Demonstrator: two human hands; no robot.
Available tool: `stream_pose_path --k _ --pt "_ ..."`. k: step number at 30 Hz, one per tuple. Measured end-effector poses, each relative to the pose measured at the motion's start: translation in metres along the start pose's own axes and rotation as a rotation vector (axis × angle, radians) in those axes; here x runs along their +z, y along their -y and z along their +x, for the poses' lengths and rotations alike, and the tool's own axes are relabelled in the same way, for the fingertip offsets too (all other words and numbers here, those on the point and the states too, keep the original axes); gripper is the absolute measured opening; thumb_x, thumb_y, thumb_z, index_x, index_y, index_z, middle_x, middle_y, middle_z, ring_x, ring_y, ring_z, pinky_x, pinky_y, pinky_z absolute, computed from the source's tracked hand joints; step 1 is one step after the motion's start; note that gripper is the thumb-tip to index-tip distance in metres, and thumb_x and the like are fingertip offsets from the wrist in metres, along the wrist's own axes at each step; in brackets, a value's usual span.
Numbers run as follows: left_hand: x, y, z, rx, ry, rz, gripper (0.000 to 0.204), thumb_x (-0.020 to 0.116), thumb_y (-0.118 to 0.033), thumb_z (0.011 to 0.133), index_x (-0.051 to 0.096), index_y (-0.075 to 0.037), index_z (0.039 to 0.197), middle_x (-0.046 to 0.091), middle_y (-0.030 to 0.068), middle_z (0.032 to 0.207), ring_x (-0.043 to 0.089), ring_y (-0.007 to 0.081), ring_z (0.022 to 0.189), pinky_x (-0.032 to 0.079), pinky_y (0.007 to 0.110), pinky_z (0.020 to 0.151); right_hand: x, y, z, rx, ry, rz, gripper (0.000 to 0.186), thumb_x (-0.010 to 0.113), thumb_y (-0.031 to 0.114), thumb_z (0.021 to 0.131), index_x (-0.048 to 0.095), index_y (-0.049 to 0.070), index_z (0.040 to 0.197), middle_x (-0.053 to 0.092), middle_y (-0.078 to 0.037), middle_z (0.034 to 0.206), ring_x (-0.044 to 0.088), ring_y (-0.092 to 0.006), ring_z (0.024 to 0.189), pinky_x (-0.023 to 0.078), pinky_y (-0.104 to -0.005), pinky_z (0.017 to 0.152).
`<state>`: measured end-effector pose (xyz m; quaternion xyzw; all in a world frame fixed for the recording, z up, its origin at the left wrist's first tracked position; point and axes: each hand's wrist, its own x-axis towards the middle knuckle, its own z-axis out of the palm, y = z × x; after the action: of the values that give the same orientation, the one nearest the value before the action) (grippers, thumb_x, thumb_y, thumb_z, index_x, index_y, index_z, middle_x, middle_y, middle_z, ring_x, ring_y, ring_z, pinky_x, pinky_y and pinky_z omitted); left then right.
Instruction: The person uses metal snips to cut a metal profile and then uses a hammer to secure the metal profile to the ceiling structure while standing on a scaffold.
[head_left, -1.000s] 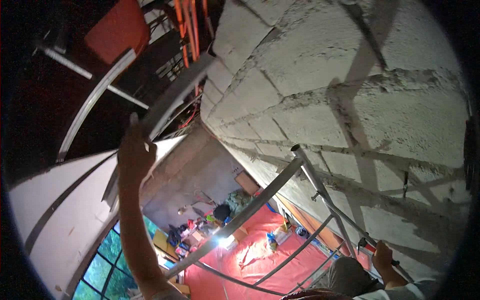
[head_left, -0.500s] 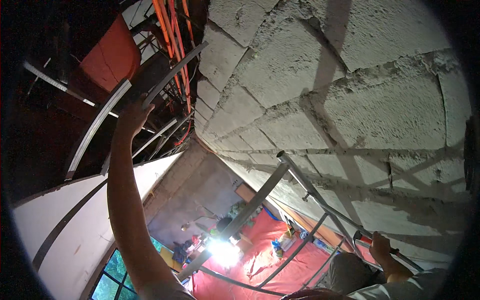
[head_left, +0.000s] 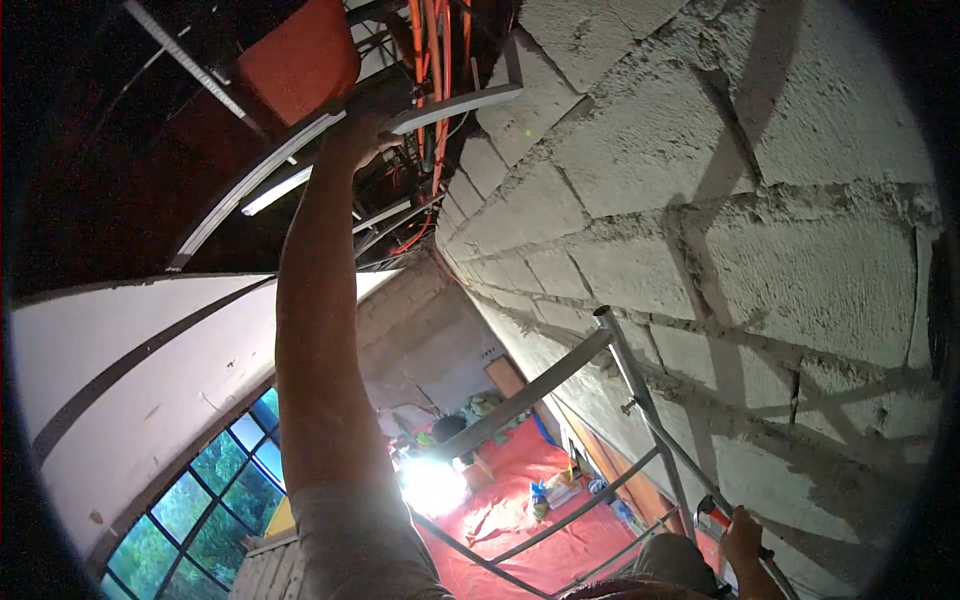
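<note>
L hand (head_left: 362, 138) is raised o/head at the end of a straight arm, fingers closed round a metal strip (head_left: 460, 105). Strip = long, thin, pale grey, looks bent in this wide view; its R end is up near the block wall (head_left: 640, 250), just in front of orange conduits (head_left: 436, 75). R hand (head_left: 740, 542) is low down, closed round a red-and-dark tool (head_left: 712, 512) right by the scaffold frame (head_left: 540, 386); exact kind of tool can't be told.

Further out: red curved shape (head_left: 305, 60) up top, next to a curved metal channel (head_left: 255, 190). Below, thru the frame, a red sheet (head_left: 520, 455) w/ a v. bright light (head_left: 435, 487) at its L side & a blue-and-white container (head_left: 540, 500), poss. a bottle or bag; contents & any label too small to make out. Far L: white wall panel (head_left: 190, 375) above a dark-framed window (head_left: 185, 500), greenery outside.
</note>
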<state>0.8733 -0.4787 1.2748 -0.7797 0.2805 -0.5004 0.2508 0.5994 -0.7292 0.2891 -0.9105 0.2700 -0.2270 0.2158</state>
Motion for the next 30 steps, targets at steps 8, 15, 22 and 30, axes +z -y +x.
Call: stream_pose_path --k 8,15,22,30 --pt "-0.009 -0.014 0.003 -0.025 -0.041 0.136 0.061 0.067 -0.062 0.093 0.066 -0.025 0.141 0.074 0.0085 0.126 0.071 0.0294 0.115 0.056 0.048 0.1 -0.017 0.002 0.0 0.055 0.133 -0.041 0.032 0.062 0.011 0.089 0.058 -0.001 0.118 0.068 -0.021 0.097 0.07 -0.0418 0.089 0.054 -0.0549 0.079" --pt "-0.008 -0.007 -0.013 -0.08 -0.083 0.153 0.052 0.067 -0.059 0.094 0.07 -0.027 0.136 0.073 0.0053 0.13 0.071 0.0306 0.115 0.057 0.046 0.097 -0.013 -0.011 0.004 -0.134 0.082 0.0 0.038 0.061 0.015 0.094 0.054 -0.002 0.127 0.064 -0.023 0.11 0.065 -0.0414 0.1 0.054 -0.0546 0.084" --pt "-0.011 -0.011 -0.021 -0.082 -0.187 0.151 0.069 0.068 -0.065 0.092 0.063 -0.009 0.131 0.071 0.0206 0.125 0.068 0.0388 0.118 0.056 0.051 0.097 -0.142 0.114 0.049 -0.348 -0.102 0.3 0.027 0.064 0.004 0.092 0.061 0.004 0.12 0.066 -0.022 0.108 0.064 -0.0465 0.102 0.054 -0.056 0.084" --pt "0.05 0.028 0.019 0.201 -0.355 0.005 0.068 0.07 -0.05 0.096 0.054 -0.006 0.144 0.065 0.0199 0.136 0.066 0.0394 0.119 0.054 0.051 0.102 -0.415 0.35 0.204 -0.565 -0.37 0.748 0.04 0.055 0.039 0.109 0.066 0.001 0.113 0.071 -0.023 0.079 0.072 -0.0427 0.075 0.054 -0.0527 0.071"
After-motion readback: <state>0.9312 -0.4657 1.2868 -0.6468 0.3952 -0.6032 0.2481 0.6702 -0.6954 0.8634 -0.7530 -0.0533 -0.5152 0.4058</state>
